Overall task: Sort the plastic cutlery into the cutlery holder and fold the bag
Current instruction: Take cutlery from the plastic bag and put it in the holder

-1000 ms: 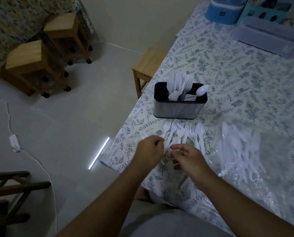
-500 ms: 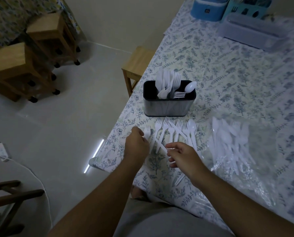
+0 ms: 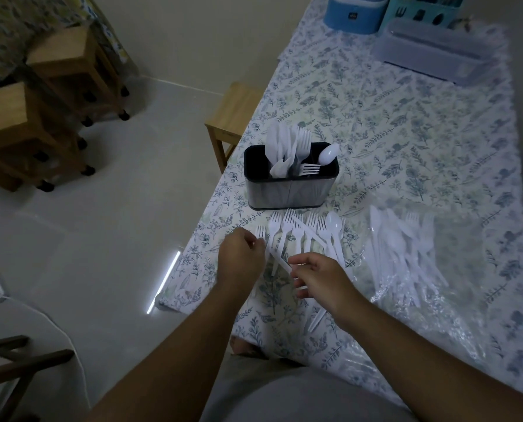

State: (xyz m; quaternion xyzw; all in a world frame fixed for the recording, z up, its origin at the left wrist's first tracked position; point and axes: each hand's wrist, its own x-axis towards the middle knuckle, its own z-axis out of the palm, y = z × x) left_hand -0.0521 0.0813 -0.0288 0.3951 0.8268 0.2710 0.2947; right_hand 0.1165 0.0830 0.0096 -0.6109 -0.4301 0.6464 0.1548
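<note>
A black-and-steel cutlery holder (image 3: pixel 290 191) stands on the table with white knives, forks and one spoon upright in it. In front of it lies a row of white plastic forks (image 3: pixel 296 231) and a spoon (image 3: pixel 333 222). My left hand (image 3: pixel 240 258) is curled at the left end of the row, on a small fork (image 3: pixel 260 231) whose tines stick out above the fingers. My right hand (image 3: pixel 318 278) pinches the end of a slanted white utensil (image 3: pixel 280 263) lying between the hands. A clear plastic bag (image 3: pixel 455 254) with more cutlery lies to the right.
The table edge runs just left of my left hand, with a wooden stool (image 3: pixel 239 114) beyond it. A clear lidded box (image 3: pixel 430 53), a blue container (image 3: pixel 354 10) and a teal caddy (image 3: pixel 421 10) stand at the far end. Two utensils (image 3: pixel 315 321) poke out under my right wrist.
My hands have come apart from a joined grip over the row. The left one went left to the small fork; the right one stays at the slanted utensil. The view has shifted.
</note>
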